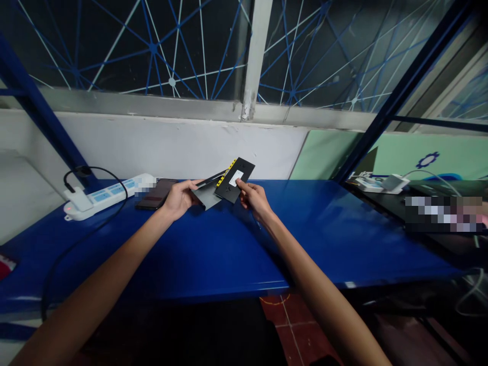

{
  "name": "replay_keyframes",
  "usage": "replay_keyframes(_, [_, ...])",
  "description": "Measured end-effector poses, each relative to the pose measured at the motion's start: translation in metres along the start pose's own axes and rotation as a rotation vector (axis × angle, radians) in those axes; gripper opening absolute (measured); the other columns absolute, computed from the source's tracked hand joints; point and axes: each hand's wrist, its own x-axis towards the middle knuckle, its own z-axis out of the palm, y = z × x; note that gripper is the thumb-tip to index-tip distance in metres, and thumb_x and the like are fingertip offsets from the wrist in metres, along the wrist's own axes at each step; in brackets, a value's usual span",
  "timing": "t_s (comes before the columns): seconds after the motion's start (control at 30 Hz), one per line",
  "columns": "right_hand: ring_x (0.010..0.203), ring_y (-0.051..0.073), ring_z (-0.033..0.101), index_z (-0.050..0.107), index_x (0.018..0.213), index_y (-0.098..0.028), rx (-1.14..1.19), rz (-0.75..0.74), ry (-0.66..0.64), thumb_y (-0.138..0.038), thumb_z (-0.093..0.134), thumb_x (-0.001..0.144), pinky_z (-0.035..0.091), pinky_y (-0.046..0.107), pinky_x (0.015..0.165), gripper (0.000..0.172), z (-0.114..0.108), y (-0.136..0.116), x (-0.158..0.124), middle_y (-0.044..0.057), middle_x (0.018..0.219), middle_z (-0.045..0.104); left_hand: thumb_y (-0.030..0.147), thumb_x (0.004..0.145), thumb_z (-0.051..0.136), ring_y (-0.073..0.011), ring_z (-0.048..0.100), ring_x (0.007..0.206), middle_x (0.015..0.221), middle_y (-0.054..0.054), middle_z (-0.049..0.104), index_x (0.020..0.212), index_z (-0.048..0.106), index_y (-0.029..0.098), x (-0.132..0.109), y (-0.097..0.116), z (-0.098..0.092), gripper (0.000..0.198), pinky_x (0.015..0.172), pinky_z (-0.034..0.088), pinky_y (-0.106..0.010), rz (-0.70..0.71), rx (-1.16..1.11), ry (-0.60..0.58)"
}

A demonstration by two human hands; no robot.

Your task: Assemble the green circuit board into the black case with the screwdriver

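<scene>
My left hand [180, 200] is closed on the edge of a thin dark grey folded plate [209, 199], held above the blue table. In my right hand [254, 198] is a flat black rectangular panel [242, 172], tilted, with a white label and a yellow-and-black striped edge. My right thumb presses on the label. The panel's striped edge overlaps the grey plate; whether the two are joined I cannot tell. A thin rod-like thing [256, 219] hangs below my right fingers, too blurred to name.
A white power strip [114, 192] with a plugged-in charger [78, 199] and black cable [72, 245] lies at the left. Beside it rests a dark flat device [158, 194]. Blue frame posts [375, 129] rise on both sides. The blue table's [229, 264] front edge faces me.
</scene>
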Motion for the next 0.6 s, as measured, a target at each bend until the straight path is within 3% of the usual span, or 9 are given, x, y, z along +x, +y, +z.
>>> replay_keyframes(0.1, [0.031, 0.006, 0.038, 0.042, 0.054, -0.020, -0.005, 0.005, 0.010, -0.045, 0.067, 0.081, 0.022, 0.021, 0.032, 0.044, -0.0038, -0.0004, 0.0021, -0.005, 0.042, 0.045, 0.016, 0.065, 0.055, -0.0181, 0.061, 0.072, 0.089, -0.007, 0.072, 0.113, 0.068, 0.010, 0.0002, -0.0037, -0.0043, 0.050, 0.063, 0.047, -0.027, 0.005, 0.077, -0.130])
replay_keyframes(0.23, [0.032, 0.006, 0.039, 0.043, 0.056, -0.020, 0.004, -0.031, -0.003, -0.047, 0.068, 0.079, 0.023, 0.022, 0.033, 0.043, -0.0077, 0.0006, 0.0045, -0.005, 0.044, 0.046, 0.015, 0.067, 0.059, -0.0182, 0.059, 0.075, 0.088, -0.007, 0.071, 0.112, 0.070, 0.012, 0.0000, -0.0056, -0.0069, 0.047, 0.066, 0.045, -0.026, -0.010, 0.106, -0.211])
replay_keyframes(0.47, [0.031, 0.007, 0.039, 0.042, 0.054, -0.021, -0.038, -0.018, -0.013, -0.045, 0.065, 0.082, 0.022, 0.023, 0.034, 0.044, -0.0040, -0.0009, 0.0012, -0.004, 0.042, 0.045, 0.014, 0.070, 0.066, -0.0151, 0.058, 0.071, 0.090, -0.008, 0.070, 0.109, 0.071, 0.011, 0.0014, -0.0030, -0.0074, 0.040, 0.059, 0.046, -0.024, -0.031, 0.129, -0.169])
replay_keyframes(0.6, [0.031, 0.007, 0.039, 0.043, 0.055, -0.021, -0.011, -0.050, -0.008, -0.046, 0.067, 0.081, 0.021, 0.023, 0.034, 0.043, -0.0031, -0.0014, 0.0014, -0.004, 0.043, 0.045, 0.012, 0.069, 0.067, -0.0176, 0.062, 0.072, 0.090, -0.011, 0.070, 0.107, 0.070, 0.009, 0.0041, -0.0052, -0.0071, 0.038, 0.062, 0.052, -0.029, -0.052, 0.106, -0.143])
